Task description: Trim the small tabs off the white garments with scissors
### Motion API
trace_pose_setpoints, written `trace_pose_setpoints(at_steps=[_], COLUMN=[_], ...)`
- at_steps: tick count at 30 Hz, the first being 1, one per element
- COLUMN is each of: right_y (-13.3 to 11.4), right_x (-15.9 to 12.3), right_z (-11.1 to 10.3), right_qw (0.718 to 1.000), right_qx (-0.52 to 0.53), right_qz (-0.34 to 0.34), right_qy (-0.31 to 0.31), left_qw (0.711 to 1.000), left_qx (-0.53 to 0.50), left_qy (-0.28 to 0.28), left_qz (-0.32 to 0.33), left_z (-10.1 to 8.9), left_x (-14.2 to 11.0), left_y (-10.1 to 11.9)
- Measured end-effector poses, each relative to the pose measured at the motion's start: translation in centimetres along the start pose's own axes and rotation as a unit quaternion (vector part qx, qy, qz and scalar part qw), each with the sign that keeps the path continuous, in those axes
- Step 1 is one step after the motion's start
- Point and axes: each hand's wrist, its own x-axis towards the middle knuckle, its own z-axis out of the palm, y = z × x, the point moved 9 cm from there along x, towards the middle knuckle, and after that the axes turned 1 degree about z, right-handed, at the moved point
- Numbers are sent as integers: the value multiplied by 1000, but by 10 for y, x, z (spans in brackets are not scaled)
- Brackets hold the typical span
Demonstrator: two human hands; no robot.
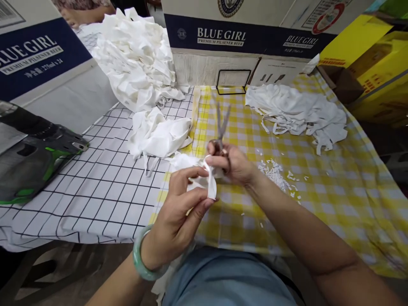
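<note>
My left hand (pixel 183 208), with a green bangle (pixel 142 255) at its wrist, pinches a narrow white fabric strap (pixel 211 185) between thumb and fingertips. The strap belongs to a white cloth piece partly hidden behind my hands. My right hand (pixel 236 163) has its fingers through the handles of a pair of scissors (pixel 221 123), whose slightly parted blades point away from me and look blurred. Its thumb and finger also meet the strap's upper end. Small white clippings (pixel 274 174) lie scattered to the right of my right hand.
A tall heap of white fabric pieces (pixel 137 63) stands at the back left, with a smaller bunch (pixel 161 134) before it. Another white pile (pixel 296 108) lies at the right. Beer cartons (pixel 248 40) wall the back. A grey-green power tool (pixel 35 153) sits left. Another person's arm (pixel 84 15) shows beyond.
</note>
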Motion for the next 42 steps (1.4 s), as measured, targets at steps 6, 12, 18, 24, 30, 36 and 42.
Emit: trace_pose_setpoints(at_steps=[6,12,18,24,30,36,42], right_y=[54,-10,-11,-6,-7,-7,-6], right_x=[-27,-95,-119,-119,-118,-116,-116], right_z=[-3,-46,-53,-61,-65,-64,-67], right_qw=[998,863,791,805,815,832,831], right_qx=[-34,-481,-596,-580,-565,-539,-539], right_qz=[43,-65,-7,5,-8,-14,-14], right_qy=[43,141,139,125,128,129,137], left_qw=[972,969,990,994,993,994,997], left_qx=[-195,-190,-120,-100,-104,-105,-70], left_qy=[109,99,48,21,15,14,14], left_qz=[-66,-120,-59,-45,-49,-33,-22], left_z=[12,47,76,88,92,93,93], left_x=[12,9,19,24,22,22,25], left_y=[-27,-50,-38,-37,-42,-43,-39])
